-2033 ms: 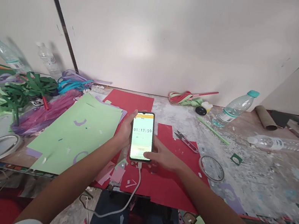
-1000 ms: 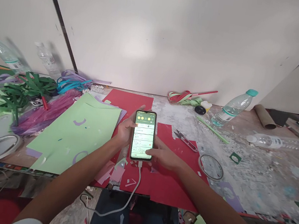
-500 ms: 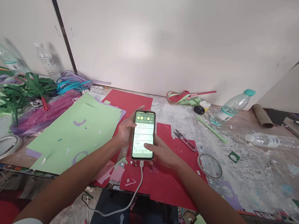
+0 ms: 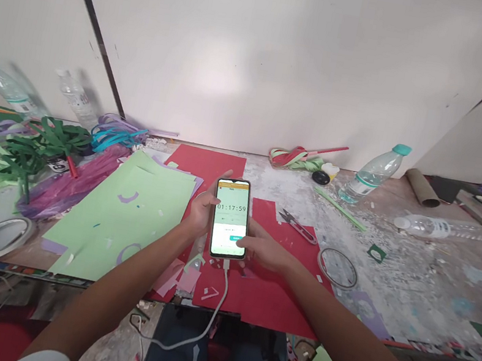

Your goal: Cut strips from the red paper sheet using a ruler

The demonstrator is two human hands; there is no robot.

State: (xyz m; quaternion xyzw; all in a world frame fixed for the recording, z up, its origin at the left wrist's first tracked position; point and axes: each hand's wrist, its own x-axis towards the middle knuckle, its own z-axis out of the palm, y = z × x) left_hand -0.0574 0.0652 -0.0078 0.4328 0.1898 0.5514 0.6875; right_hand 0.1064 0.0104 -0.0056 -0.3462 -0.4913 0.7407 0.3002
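Note:
I hold a smartphone [image 4: 230, 216] upright over the red paper [image 4: 267, 297] in the middle of the table. My left hand [image 4: 201, 211] is wrapped round its left edge. My right hand [image 4: 263, 250] holds the lower right side, and its thumb presses the lower part of the lit screen. The screen shows a timer reading 01:17:59 under an orange bar. A white cable [image 4: 206, 324] runs from the phone's bottom down past the table edge.
Light green sheets [image 4: 123, 216] lie to the left, with green and purple paper strips [image 4: 39, 163] beyond. Thread snips [image 4: 300, 226] and a tape ring [image 4: 338, 267] lie to the right. Another tape ring [image 4: 0, 236] sits at front left. Water bottles [image 4: 373, 173] stand near the white back boards.
The screen went from the timer to a panel of lists and icons, then back to the timer. My right thumb shifted slightly on the lower screen. Both hands kept their hold.

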